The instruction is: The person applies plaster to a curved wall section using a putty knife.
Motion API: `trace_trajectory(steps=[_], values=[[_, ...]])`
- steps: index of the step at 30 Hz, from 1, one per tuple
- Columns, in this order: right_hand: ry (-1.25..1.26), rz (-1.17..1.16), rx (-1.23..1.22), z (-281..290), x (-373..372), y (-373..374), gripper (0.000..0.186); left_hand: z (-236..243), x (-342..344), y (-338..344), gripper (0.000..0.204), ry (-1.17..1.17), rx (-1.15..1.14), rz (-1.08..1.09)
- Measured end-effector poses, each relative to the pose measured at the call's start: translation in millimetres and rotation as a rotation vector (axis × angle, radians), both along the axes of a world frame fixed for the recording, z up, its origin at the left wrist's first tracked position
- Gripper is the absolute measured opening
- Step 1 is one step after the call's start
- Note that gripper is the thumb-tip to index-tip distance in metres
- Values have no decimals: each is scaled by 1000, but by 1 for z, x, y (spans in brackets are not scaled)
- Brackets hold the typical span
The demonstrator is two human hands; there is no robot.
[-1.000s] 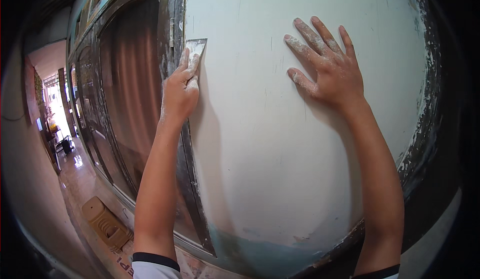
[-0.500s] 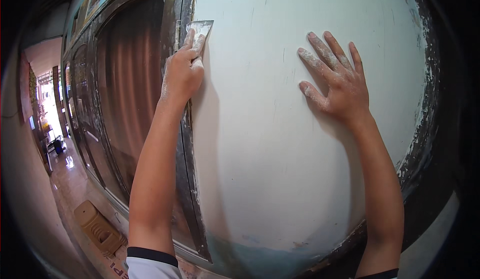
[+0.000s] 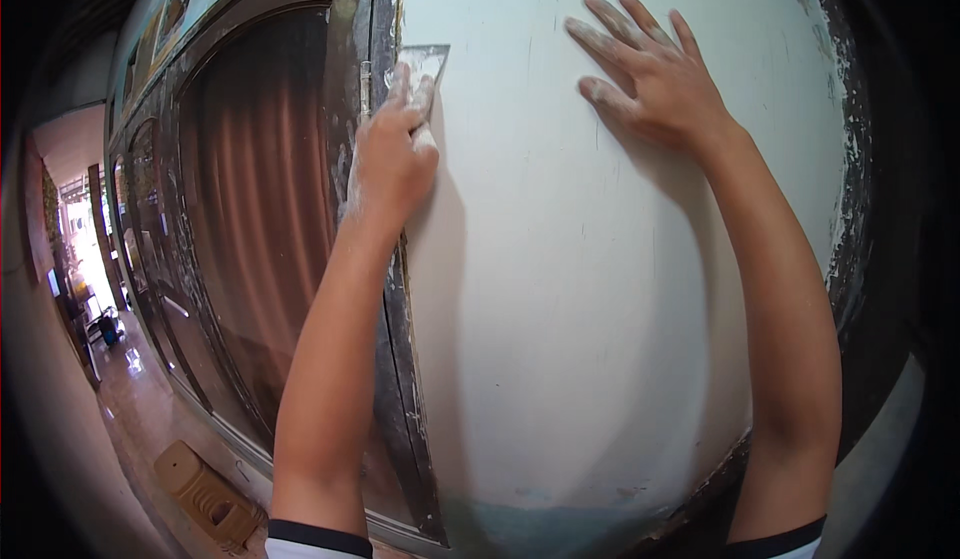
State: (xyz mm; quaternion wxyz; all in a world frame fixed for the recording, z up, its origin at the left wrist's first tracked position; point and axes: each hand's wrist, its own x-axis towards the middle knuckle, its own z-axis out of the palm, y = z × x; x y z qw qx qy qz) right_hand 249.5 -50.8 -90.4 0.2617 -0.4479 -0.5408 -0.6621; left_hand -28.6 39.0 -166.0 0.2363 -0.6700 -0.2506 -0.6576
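The scraper (image 3: 428, 61) points blade-up; its long axis runs nearly vertical.

The glossy floor (image 3: 152, 407) bears a brown stool (image 3: 208, 497) close by; farther along sits a dark object (image 3: 106, 329), too small to make out, near bright reflections on the floor.
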Motion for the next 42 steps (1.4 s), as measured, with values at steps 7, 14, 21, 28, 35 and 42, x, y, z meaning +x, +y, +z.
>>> trace_trajectory(steps=[7,14,21,28,35,42], values=[[29,-60,102,-3,-26,6,54,15,-7,-6,50,5,-74,60],[39,-50,124,-4,-24,11,53,37,0,0,34,-32,-6,33],[21,-34,133,-1,-17,13,58,72,-1,-2,34,-40,22,41],[198,98,-269,-15,-54,-50,60,59,-1,0,34,-54,-60,96],[203,98,-265,-14,-50,-47,60,112,2,-3,33,-22,-100,90],[177,105,-214,-15,-44,-43,61,96,-5,1,38,42,-12,151]])
